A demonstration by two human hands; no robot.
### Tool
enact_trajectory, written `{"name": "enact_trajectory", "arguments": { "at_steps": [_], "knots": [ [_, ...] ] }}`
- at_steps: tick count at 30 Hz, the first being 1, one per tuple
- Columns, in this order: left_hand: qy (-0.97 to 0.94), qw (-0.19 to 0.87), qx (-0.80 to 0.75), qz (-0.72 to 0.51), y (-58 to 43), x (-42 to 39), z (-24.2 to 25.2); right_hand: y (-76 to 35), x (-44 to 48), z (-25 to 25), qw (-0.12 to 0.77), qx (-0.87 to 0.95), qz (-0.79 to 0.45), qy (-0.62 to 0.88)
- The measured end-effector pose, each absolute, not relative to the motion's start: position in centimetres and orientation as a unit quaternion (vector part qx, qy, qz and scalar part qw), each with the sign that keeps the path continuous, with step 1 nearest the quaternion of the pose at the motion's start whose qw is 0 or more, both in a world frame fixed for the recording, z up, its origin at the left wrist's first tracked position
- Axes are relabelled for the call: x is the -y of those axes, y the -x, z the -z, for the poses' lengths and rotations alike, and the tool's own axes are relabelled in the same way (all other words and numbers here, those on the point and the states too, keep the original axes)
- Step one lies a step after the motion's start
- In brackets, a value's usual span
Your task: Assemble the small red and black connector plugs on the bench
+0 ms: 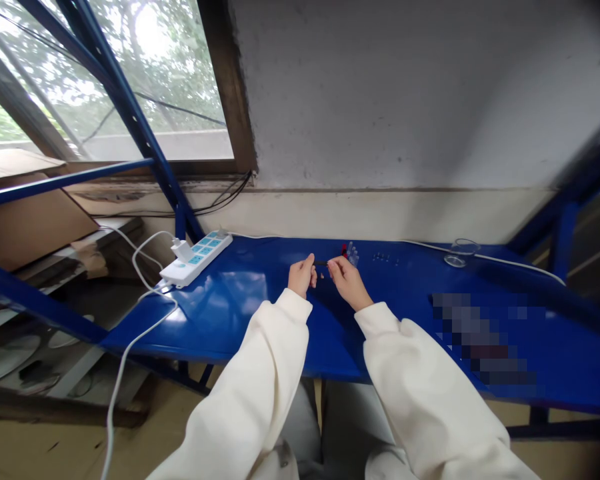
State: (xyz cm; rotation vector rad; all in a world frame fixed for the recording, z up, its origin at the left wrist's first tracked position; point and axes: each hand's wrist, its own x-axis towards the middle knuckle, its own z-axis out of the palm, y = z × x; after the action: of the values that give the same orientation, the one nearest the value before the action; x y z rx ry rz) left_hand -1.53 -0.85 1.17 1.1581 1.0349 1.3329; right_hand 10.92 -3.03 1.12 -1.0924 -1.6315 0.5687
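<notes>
My left hand [301, 276] and my right hand [349, 280] are raised over the blue tabletop [330, 340], a short gap apart. Between their fingertips runs a thin, dark, stick-like piece [321, 263], too small to name; both hands pinch it, one at each end. A tiny pale bit [323, 276] shows just under it, though I cannot tell what it is. Behind my right hand lie a small red piece [345, 250] and a cluster of clear plastic pieces [353, 254].
Several tiny clear bits [381, 258] lie right of the cluster. A clear cup [462, 251] stands at the back right. A blurred patch [480, 340] covers something at the right. At the left sits a white power strip [197, 259] with a plug and trailing cable [123, 373].
</notes>
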Motion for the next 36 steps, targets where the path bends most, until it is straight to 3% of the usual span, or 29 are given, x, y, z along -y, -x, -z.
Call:
{"name": "enact_trajectory", "arguments": {
  "at_steps": [6,15,27,36],
  "knots": [
    [-0.499,0.464,-0.427,-0.594,1.7,0.7,-1.3,-10.8,2.3,-0.4,0.524,0.632,-0.318,0.474],
    [-0.61,0.475,-0.351,-0.528,1.2,1.1,-0.9,-11.4,3.1,-1.5,0.576,0.584,-0.223,0.527],
    [-0.584,0.482,-0.37,-0.538,1.3,1.0,-0.9,-11.4,3.3,-1.8,0.534,0.622,-0.162,0.55],
    [-0.494,0.447,-0.423,-0.614,1.8,0.8,-1.4,-11.0,3.0,-1.3,0.499,0.688,-0.22,0.48]
  ]
}}
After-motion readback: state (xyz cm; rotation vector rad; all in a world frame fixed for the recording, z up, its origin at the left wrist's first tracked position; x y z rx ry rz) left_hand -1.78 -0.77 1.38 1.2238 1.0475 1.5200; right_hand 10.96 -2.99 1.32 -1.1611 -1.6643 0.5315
